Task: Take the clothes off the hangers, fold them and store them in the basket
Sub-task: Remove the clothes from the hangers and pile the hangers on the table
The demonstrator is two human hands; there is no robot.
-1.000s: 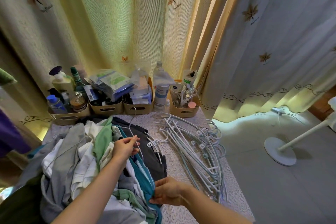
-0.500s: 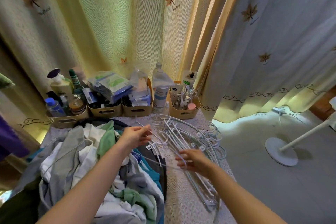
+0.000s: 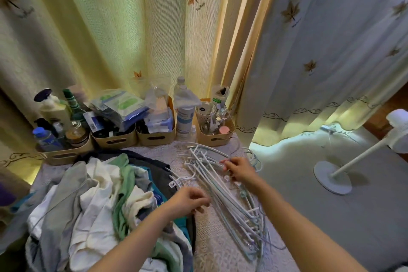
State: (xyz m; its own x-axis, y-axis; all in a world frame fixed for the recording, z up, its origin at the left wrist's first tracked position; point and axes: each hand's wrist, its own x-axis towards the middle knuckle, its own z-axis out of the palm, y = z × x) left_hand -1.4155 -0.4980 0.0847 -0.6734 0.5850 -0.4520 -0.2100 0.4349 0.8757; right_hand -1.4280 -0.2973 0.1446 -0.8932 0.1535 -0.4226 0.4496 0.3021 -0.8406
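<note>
At your eleven o'clock, four beige bins (image 3: 154,138) line the table's (image 3: 212,249) far edge, crammed with bottles (image 3: 184,117). Leaf-print curtains (image 3: 110,28) hang behind; a white fan stand (image 3: 332,180) sits at three.

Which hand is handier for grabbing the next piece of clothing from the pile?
Left. The left hand sits at the edge of the clothes pile, while the right hand is farther off, on the white hangers.

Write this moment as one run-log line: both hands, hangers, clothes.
left hand: at hanger pile, grip unclear | right hand: grips hanger pile at far end | clothes pile: unfolded, beside hanger pile
</note>
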